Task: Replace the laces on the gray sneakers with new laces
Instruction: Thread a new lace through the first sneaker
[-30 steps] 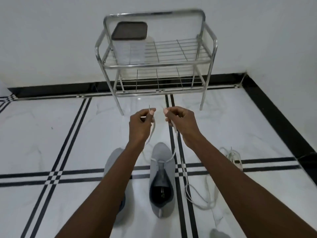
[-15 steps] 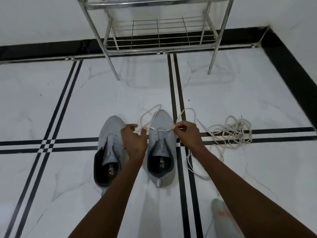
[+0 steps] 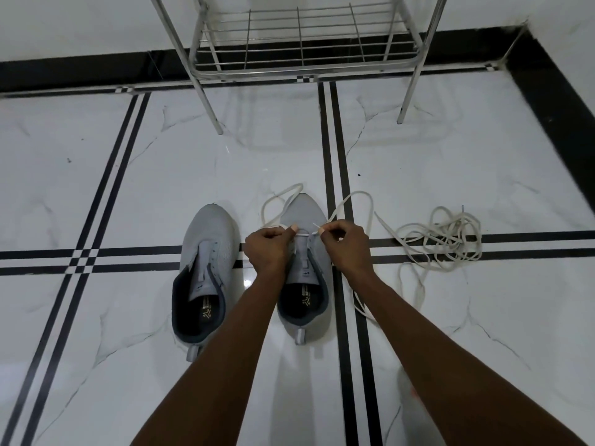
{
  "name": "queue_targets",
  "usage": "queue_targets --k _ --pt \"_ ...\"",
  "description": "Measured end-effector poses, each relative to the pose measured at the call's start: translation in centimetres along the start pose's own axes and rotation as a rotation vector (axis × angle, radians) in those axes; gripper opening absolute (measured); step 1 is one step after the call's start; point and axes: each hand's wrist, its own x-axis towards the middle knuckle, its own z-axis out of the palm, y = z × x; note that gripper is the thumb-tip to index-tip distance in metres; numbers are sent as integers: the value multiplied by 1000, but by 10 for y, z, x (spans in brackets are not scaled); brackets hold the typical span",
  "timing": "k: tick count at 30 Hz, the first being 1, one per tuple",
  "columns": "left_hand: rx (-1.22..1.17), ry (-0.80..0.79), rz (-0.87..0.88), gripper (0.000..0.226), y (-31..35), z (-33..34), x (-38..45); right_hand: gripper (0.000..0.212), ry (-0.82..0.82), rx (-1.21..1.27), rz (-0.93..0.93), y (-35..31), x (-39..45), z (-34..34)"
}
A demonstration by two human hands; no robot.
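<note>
- My two bare forearms reach forward from the near edge of the view toward the pair of gray knit sneakers on the white marble-patterned tile floor [image 3: 483, 149].
- Left gray sneaker [image 3: 206, 272]: unlaced, its eyelets bare, standing just beside the right one; it awaits its turn.
- Right gray sneaker [image 3: 304, 278]: one white flat lace [image 3: 351, 201] crosses its lowest eyelets as a short bar, and both free ends loop out past the toe onto the floor.
- My left hand [image 3: 265, 249], fingers curled, pinches the lace at the left eyelet row; my right hand [image 3: 349, 246] pinches the lace tip beside the right row.
- Change: a second ago both hands held the lace ends raised high and level; they have since come down onto the shoe. I judge the ends were evened, so crossing them through the next eyelets can begin.
- A tangled heap of pale laces [image 3: 441, 236] lies on the floor to the right, near the shoe.
- Farthest: a chromed wire shoe rack [image 3: 299, 43] against the wall.
</note>
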Motion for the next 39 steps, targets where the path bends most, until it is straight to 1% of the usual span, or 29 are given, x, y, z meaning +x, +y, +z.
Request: queue_targets --k 3,5,9,13,16,18,20,23,24,25,27,28,30,32,34,37,38,39 --pt "-7 -57 20 22 -1 0 2 7 11 24 15 1 0 0" --pt "33 -68 69 25 -3 -1 0 7 16 37 27 1 1 0" --pt "130 -65 140 33 -6 1 0 9 20 41 50 2 -1 3" --pt "179 -35 165 29 -7 2 1 10 14 54 52 2 0 2" --pt "158 -25 167 28 -13 1 2 9 19 72 59 3 1 1" --pt "143 -29 161 25 -13 -1 1 8 21 71 62 3 2 0" --pt "69 -42 129 28 -14 -3 1 6 24 86 86 3 4 -1" --pt "-73 -11 -17 36 -16 -8 3 7 50 116 118 2 7 -2" --pt "-84 9 -42 33 -17 -11 3 8 59 111 117 1 8 -3" --pt "-67 32 -29 26 -18 -15 3 9 66 102 113 0 9 -4" --pt "70 95 114 8 -21 -26 6 10 62 88 93 -1 10 -4" --pt "166 102 207 8 -22 -30 8 10 57 82 84 -1 10 -5" --pt "347 49 372 20 -25 -37 18 10 30 75 65 -3 11 -4" --pt "455 -16 425 29 -25 -39 27 11 0 70 52 -5 12 -2" --pt "474 -39 420 28 -22 -39 32 11 -15 63 46 -7 14 -1" --pt "367 23 376 9 -18 -33 27 11 -22 67 48 -9 15 0" --pt "300 36 315 13 -17 -30 23 11 -20 69 54 -8 15 0" --pt "216 23 225 27 -15 -26 19 11 -18 69 60 -8 16 0"
